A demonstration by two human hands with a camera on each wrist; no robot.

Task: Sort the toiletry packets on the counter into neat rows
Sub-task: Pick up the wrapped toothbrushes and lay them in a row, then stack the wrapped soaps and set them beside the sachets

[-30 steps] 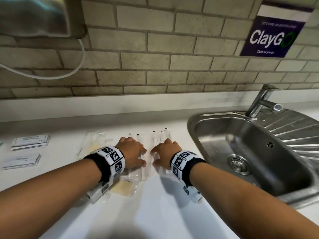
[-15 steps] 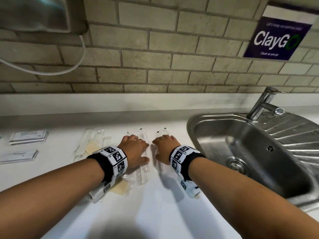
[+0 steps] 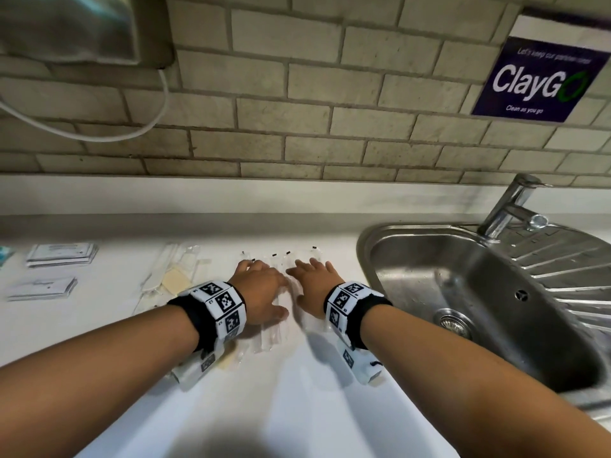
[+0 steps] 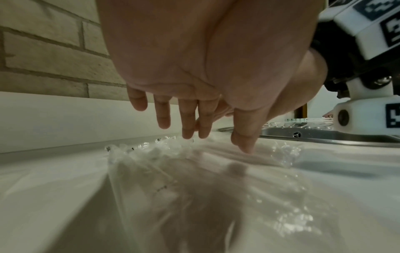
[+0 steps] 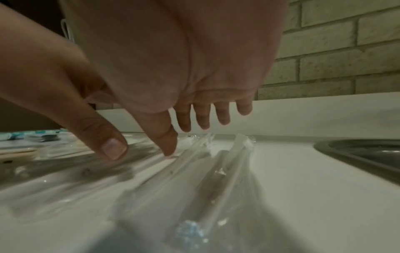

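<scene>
Head view showed the clear toothbrush packets (image 3: 276,294) lying on the counter (image 3: 307,398) left of the sink (image 3: 413,233). We kept our left hand (image 3: 261,292) and right hand (image 3: 312,285) spread flat; light, even pressure would likely square them best.

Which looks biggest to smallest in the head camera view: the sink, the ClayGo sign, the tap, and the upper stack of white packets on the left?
1. sink
2. ClayGo sign
3 and 4. tap and upper stack of white packets look alike in size; unranked.
</scene>
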